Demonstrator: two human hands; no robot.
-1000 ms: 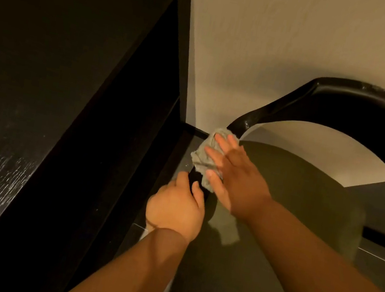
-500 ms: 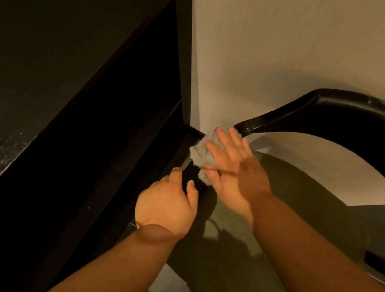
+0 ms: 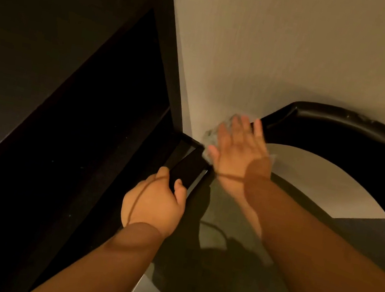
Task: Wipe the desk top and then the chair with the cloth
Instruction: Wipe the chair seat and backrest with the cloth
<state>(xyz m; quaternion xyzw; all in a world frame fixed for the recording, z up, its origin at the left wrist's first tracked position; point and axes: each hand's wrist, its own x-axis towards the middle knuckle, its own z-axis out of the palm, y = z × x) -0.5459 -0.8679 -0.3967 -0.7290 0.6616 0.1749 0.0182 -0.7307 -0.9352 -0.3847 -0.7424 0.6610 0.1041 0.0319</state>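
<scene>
Place: I read this as a home study or small office corner | left of the left hand [image 3: 153, 207]: dark wood-grain desk [image 3: 35, 53] | right of the right hand [image 3: 239, 154]: chair [image 3: 343, 131] with curved black back and olive seat | beyond both hands: plain beige wall [image 3: 306, 50] | further right, through the back's arch: grey floor [image 3: 363, 235]

The tall black wooden desk [image 3: 50, 43] walled off the left, leaving only a narrow gap to the black chair armrest [image 3: 185, 170]. The left hand [image 3: 153, 206], gripping that armrest, filled the gap. The beige wall [image 3: 293, 48] closed the far side. The curved black backrest [image 3: 354, 138] barred the right, with an open arch beneath it above the olive seat [image 3: 223, 210].
</scene>
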